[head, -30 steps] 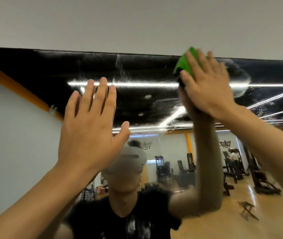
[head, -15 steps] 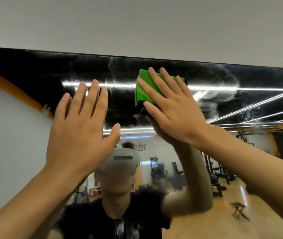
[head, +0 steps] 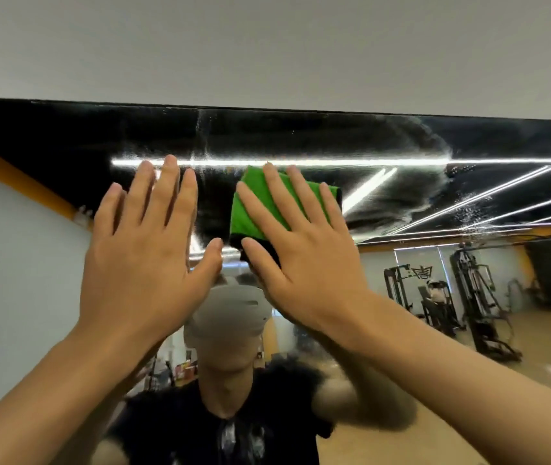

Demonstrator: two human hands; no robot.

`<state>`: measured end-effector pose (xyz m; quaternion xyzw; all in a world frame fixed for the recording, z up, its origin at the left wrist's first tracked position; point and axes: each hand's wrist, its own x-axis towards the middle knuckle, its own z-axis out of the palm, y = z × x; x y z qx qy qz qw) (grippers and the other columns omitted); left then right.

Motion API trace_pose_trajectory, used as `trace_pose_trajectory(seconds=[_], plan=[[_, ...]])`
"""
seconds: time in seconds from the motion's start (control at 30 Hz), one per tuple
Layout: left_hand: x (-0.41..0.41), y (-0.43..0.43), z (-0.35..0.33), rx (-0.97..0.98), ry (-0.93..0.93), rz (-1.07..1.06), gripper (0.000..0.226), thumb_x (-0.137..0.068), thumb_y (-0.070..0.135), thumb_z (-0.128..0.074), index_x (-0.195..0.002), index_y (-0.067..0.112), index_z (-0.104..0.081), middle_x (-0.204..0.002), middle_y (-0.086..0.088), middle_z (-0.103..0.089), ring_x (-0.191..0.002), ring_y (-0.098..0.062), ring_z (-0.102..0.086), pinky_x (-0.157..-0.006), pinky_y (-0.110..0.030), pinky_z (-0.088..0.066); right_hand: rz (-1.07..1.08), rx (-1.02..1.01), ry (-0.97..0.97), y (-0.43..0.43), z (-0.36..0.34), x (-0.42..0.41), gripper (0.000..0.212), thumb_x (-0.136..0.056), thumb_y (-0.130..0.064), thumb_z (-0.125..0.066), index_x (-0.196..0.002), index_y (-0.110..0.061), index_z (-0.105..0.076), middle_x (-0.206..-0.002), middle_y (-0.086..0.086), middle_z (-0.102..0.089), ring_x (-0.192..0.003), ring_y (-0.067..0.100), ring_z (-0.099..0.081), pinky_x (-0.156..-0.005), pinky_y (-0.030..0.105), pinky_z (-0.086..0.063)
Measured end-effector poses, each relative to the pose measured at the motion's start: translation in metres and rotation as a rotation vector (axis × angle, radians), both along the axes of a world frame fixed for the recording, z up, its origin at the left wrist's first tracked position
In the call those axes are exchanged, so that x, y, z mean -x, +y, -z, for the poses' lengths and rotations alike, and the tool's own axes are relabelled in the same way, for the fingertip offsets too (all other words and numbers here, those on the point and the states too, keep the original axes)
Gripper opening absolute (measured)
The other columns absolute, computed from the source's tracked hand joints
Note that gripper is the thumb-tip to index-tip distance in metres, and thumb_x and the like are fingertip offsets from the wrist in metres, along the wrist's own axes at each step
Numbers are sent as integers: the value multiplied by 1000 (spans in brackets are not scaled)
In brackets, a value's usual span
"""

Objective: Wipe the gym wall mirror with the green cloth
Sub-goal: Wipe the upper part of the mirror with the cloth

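Fingers [head: 284, 196] of the right hand [head: 304, 256] are held straight and slightly spread, pressed flat on the folded green cloth [head: 250, 213], which is pinned against the gym wall mirror [head: 301, 135] near its upper edge. The left hand [head: 143, 256] is held up just left of the cloth, fingers straight and nearly together, palm toward the glass; contact cannot be told. Both forearms are angled upward.
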<state>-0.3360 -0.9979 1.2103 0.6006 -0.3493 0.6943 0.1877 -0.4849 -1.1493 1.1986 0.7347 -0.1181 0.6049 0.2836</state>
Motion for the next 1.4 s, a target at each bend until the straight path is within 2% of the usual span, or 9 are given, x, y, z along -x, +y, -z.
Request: trace_pose_trajectory(seconds=[0.3,0.43,0.57,0.73,0.9,1.0,1.2,1.27,1.4], plan=[[3,-2,2,7,7,21,81,-103,57,-28,-168,11,-21,-176,-14,-18,-164,-31,-11,-131,-56,-13,36,-488,-376,-65,-32,64,69,-104,-59,-10,-167,-36,1,-176,0,8,-161,26,11,-130,56,3],[2,-2,2,10,-5,27,81,-103,58,-28,-168,10,-24,-175,-14,-19,-163,-32,-13,-130,-57,-15,9,-242,-223,7,-22,-4,64,-109,-55,-17,-167,-35,0,-176,0,9,-161,25,14,-129,55,5],[-2,-2,0,14,-9,23,84,-100,58,-32,-168,11,-22,-176,-14,-18,-163,-33,-14,-130,-57,-15,-32,27,33,10,22,-6,63,-108,-54,-29,-167,-34,-20,-176,0,-9,-163,24,2,-130,53,-5],[-2,-6,0,11,19,26,86,-96,56,-33,-169,13,-20,-176,-13,-15,-164,-32,-9,-131,-56,-12,74,-213,-112,-80,-1,78,65,-106,-59,-15,-167,-38,-6,-176,-7,6,-161,17,12,-131,52,0],[6,-2,2,3,24,27,83,-100,58,-30,-168,11,-23,-175,-13,-19,-163,-31,-12,-130,-56,-15,21,-563,-419,-105,-78,100,65,-109,-54,-18,-168,-32,0,-176,3,4,-161,31,7,-128,61,-1],[4,-1,2,-10,34,20,83,-102,61,-27,-169,14,-19,-177,-11,-14,-164,-29,-9,-131,-55,-14,20,-433,-370,-54,-115,49,63,-110,-54,-19,-168,-33,-4,-177,2,1,-162,32,6,-128,59,3],[1,0,1,6,3,17,83,-101,60,-29,-168,12,-24,-175,-13,-20,-163,-31,-15,-130,-55,-16,4,34,19,0,-93,2,64,-107,-58,-19,-167,-38,-11,-176,-2,-5,-162,25,4,-130,52,2],[1,-2,1,2,10,15,83,-100,59,-31,-168,12,-25,-175,-13,-21,-163,-31,-15,-130,-55,-15,24,10,-1,-33,-91,32,67,-104,-61,-17,-167,-39,-12,-176,-3,-6,-162,24,1,-131,51,-1],[6,-2,0,-20,41,-4,82,-101,61,-26,-169,13,-22,-176,-11,-19,-164,-30,-12,-130,-55,-15,80,-356,-288,-99,-88,97,78,-96,-66,-10,-167,-35,-13,-176,-1,-4,-162,28,-2,-130,56,-4]])
